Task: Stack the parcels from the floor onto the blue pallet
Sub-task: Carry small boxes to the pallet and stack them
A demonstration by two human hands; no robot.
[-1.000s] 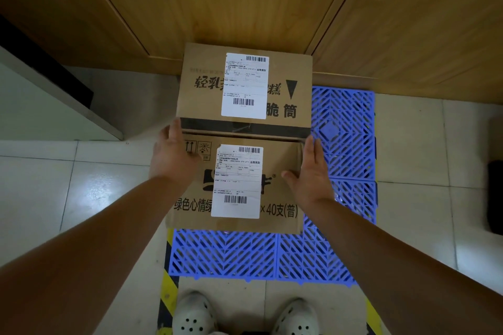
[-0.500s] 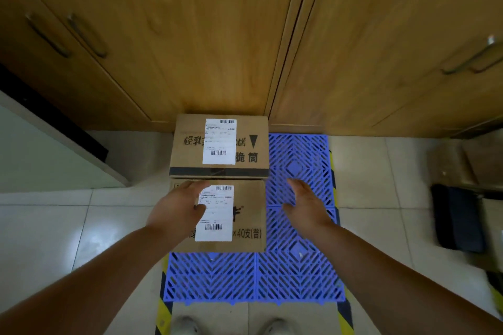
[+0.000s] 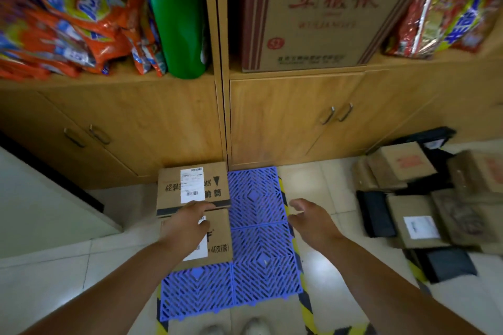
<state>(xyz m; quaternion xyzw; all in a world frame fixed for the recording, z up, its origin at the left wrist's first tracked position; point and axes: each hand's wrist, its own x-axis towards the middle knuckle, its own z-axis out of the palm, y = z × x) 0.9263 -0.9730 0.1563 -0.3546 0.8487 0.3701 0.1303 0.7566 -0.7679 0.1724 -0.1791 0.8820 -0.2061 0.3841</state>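
Note:
The blue pallet [image 3: 258,253] lies on the tiled floor against the wooden cabinets. Two cardboard parcels stand on its left half: a far parcel [image 3: 171,190] with a white label, and a near parcel [image 3: 220,239] just in front of it. My left hand [image 3: 185,228] hovers over the near parcel with loose fingers, holding nothing. My right hand [image 3: 310,220] hangs over the pallet's right edge, fingers relaxed and empty. A pile of cardboard and black parcels [image 3: 419,226] lies on the floor at the right.
Wooden cabinets [image 3: 299,122] with handles stand behind the pallet, with shelves of snack bags [image 3: 68,27] and a large carton [image 3: 315,11] above. A grey unit [image 3: 40,209] is at the left. Yellow-black tape [image 3: 304,304] borders the pallet. My shoes [image 3: 236,328] show at the bottom.
Both hands have let go of the near parcel, which now rests on the pallet. My head has lifted, and my right hand has drifted right towards the floor pile.

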